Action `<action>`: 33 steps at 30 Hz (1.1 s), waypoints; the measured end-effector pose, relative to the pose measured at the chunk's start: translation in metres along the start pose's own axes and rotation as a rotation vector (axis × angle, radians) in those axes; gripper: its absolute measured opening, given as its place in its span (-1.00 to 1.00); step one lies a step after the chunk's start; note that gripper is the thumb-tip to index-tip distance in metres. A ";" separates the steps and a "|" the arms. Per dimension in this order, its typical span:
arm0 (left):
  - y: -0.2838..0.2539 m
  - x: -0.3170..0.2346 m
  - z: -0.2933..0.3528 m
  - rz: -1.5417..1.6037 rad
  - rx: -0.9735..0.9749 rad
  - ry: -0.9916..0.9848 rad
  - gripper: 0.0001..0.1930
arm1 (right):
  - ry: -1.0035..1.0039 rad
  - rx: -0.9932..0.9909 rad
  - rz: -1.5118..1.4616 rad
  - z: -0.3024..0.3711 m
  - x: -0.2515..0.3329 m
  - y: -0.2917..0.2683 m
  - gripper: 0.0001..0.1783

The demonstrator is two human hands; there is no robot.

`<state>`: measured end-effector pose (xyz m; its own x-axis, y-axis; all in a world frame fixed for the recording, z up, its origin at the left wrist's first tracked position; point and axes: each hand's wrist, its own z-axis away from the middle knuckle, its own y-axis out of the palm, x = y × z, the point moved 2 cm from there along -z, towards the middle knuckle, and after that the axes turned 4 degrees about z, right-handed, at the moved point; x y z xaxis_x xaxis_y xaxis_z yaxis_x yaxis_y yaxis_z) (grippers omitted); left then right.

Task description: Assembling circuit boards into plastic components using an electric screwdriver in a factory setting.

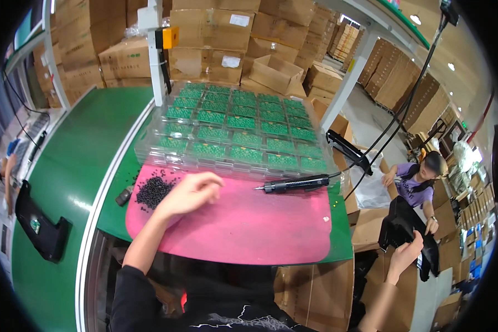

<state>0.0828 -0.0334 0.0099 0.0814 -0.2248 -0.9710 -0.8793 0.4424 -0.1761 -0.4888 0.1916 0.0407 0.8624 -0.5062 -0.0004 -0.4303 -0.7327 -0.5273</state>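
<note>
My left hand (192, 193) hovers over the pink mat (243, 235), its fingers loosely bent and apart with nothing visible in them. Just beside it lies a heap of small black screws (152, 192). At the far right, my right hand (406, 255) grips the edge of a black plastic housing (399, 224). A co-worker's hand (431, 224) is close to that same housing. An electric screwdriver (296, 183) rests on the mat's far right part, its tip pointing left. Behind it, stacked clear trays (232, 160) hold rows of green circuit boards (246, 154).
A green conveyor (94, 149) runs along the left, carrying another black housing (39, 224). A second black screwdriver (348, 150) hangs on a cable by the right post (351, 77). Cardboard boxes (210, 33) are stacked behind the bench. The co-worker (418, 185) is at the right.
</note>
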 end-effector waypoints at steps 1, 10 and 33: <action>0.011 -0.009 -0.009 -0.499 0.106 0.199 -0.77 | 0.013 0.033 0.075 0.003 -0.015 0.003 -0.46; 0.035 0.054 -0.043 -0.687 0.232 0.293 -0.77 | 0.125 0.562 0.064 0.088 -0.113 0.072 -0.21; 0.034 0.063 -0.036 -0.596 0.268 0.216 -0.77 | -0.222 0.679 0.210 0.013 -0.123 0.067 -0.40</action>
<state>0.0410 -0.0642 -0.0519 0.3953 -0.6517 -0.6473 -0.5647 0.3833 -0.7309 -0.6205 0.2107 -0.0056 0.8448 -0.4479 -0.2929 -0.3948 -0.1522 -0.9061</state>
